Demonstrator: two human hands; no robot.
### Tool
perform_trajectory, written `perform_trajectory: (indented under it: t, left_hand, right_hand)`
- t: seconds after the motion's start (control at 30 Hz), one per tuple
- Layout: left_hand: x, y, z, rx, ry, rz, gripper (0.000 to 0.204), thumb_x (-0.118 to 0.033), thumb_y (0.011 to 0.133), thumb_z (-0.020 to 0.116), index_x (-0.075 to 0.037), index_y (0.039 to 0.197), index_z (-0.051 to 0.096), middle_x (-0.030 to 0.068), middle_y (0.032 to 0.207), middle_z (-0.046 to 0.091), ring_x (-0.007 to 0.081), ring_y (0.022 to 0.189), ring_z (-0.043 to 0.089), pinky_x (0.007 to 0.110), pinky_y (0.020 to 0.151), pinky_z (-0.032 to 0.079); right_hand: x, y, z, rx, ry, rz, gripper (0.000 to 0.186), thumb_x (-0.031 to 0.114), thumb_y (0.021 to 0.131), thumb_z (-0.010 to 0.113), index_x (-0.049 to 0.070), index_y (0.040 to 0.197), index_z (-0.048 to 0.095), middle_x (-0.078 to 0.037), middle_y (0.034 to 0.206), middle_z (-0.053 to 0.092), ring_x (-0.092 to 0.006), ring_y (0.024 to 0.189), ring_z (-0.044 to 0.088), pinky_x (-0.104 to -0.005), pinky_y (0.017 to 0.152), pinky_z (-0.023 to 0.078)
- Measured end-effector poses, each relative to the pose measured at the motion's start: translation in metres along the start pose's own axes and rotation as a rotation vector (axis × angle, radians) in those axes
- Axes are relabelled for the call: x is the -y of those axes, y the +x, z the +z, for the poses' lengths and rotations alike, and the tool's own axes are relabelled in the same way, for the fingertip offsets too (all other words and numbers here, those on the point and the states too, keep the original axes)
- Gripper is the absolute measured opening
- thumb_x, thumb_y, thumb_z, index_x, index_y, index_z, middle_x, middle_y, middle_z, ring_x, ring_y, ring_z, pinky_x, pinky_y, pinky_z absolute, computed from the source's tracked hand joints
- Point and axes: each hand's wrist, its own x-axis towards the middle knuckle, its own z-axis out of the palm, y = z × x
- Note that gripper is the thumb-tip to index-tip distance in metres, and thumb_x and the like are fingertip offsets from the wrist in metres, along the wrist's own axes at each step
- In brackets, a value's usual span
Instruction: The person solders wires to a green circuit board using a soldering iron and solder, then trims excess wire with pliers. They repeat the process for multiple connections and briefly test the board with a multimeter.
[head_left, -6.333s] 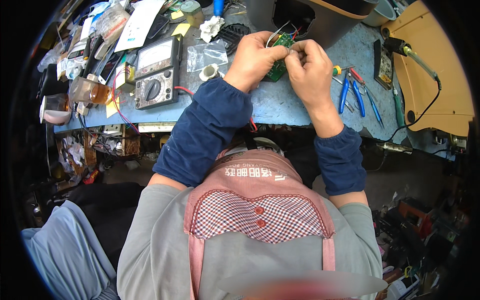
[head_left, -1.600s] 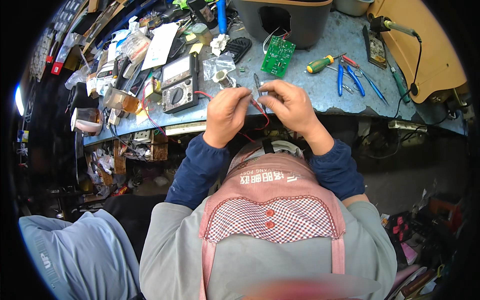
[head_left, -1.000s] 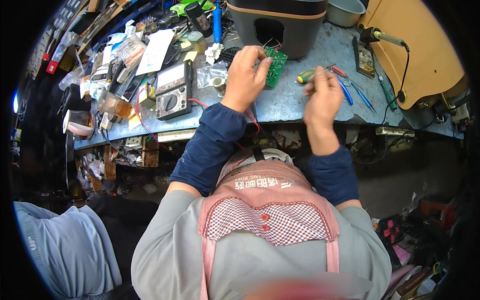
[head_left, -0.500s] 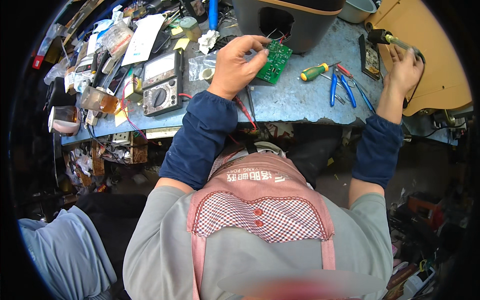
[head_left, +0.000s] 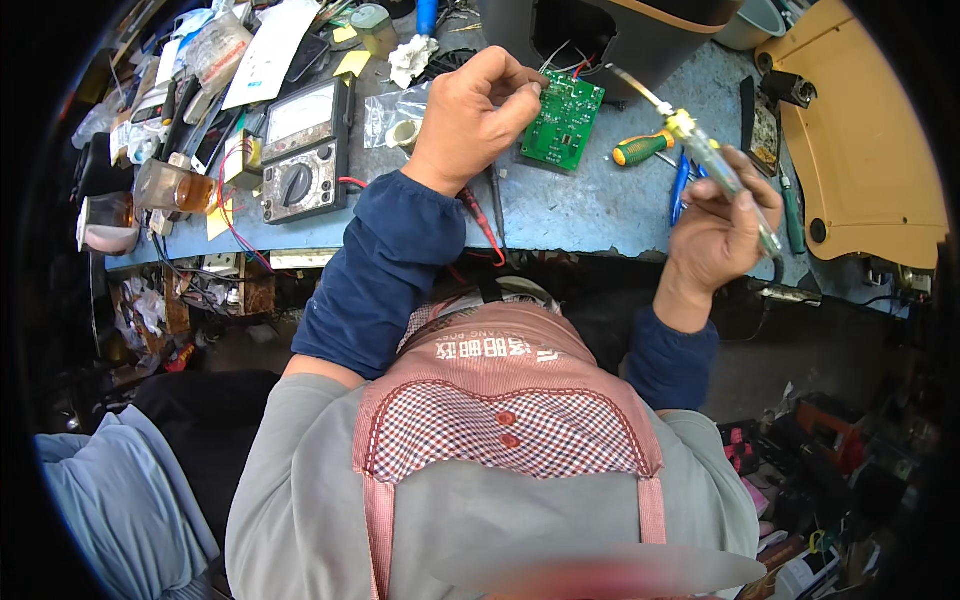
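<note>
We have our right hand (head_left: 725, 220) wrapped around the translucent, greenish handle of a slim soldering iron (head_left: 710, 155), its metal tip pointing up and to the left, near the dark opening in a large charcoal-grey plastic bin (head_left: 660, 50). Our left hand (head_left: 475, 125) has its thumb and forefinger drawn near each other at the upper left edge of a green rectangular circuit board (head_left: 563, 135); we cannot tell whether they close on anything there. The board sits on our worn blue worktop (head_left: 590, 215), in front of the bin, with thin red and white wires at its top edge. To its right we have a screwdriver with a green-and-yellow handle (head_left: 643, 149). Left of our left forearm stands a black analogue multimeter with a round dial (head_left: 296, 184).
</note>
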Motion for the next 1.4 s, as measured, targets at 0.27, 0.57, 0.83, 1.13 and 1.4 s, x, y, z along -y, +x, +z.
perform_trajectory:
  t: [0.27,0.57,0.83,1.13,1.4]
  left_hand:
    - [-0.001,0.0,-0.001,-0.017,0.03,-0.062,0.007,-0.005,0.095,0.074,0.0,0.097,0.07,0.008,0.087,0.079,0.0107,0.079,0.075,0.028,0.072,0.06]
    - [0.0,-0.003,-0.001,0.02,0.029,-0.085,0.006,-0.005,0.099,0.077,-0.001,0.103,0.075,0.0037,0.093,0.08,0.0071,0.084,0.072,0.024,0.074,0.058]
    - [0.0,-0.002,-0.002,0.027,0.043,-0.051,0.007,-0.006,0.1,0.078,-0.001,0.103,0.075,0.0047,0.094,0.08,0.0082,0.083,0.073,0.024,0.075,0.06]
    - [-0.001,-0.003,-0.002,0.037,0.058,-0.076,0.007,-0.006,0.1,0.077,0.0,0.102,0.075,0.0056,0.094,0.08,0.0088,0.084,0.074,0.025,0.077,0.061]
    - [0.004,-0.002,0.001,-0.008,0.048,0.012,0.012,-0.01,0.097,0.079,-0.001,0.096,0.071,0.0095,0.084,0.078,0.0136,0.074,0.075,0.029,0.067,0.06]
  right_hand:
    - [-0.016,-0.01,-0.012,0.09,0.094,0.075,0.022,0.015,0.1,0.058,0.002,0.116,0.063,-0.035,0.117,0.072,-0.0225,0.064,0.068,-0.0318,0.053,0.055]
    - [-0.017,-0.014,-0.006,0.139,0.039,0.025,0.02,0.009,0.096,0.062,-0.001,0.114,0.057,-0.036,0.115,0.071,-0.0227,0.061,0.069,-0.0317,0.051,0.058]
    - [-0.016,-0.015,-0.005,0.146,-0.005,0.043,0.021,0.009,0.095,0.064,-0.001,0.113,0.058,-0.037,0.116,0.071,-0.0229,0.063,0.071,-0.0318,0.055,0.059]
    - [-0.017,-0.015,0.0,0.134,-0.03,0.013,0.02,0.009,0.097,0.062,-0.002,0.113,0.058,-0.037,0.113,0.071,-0.0211,0.061,0.07,-0.0298,0.052,0.059]
    - [-0.012,-0.017,0.009,0.056,-0.139,0.028,0.02,0.011,0.099,0.063,-0.001,0.114,0.059,-0.034,0.112,0.073,-0.0212,0.062,0.07,-0.0309,0.052,0.06]
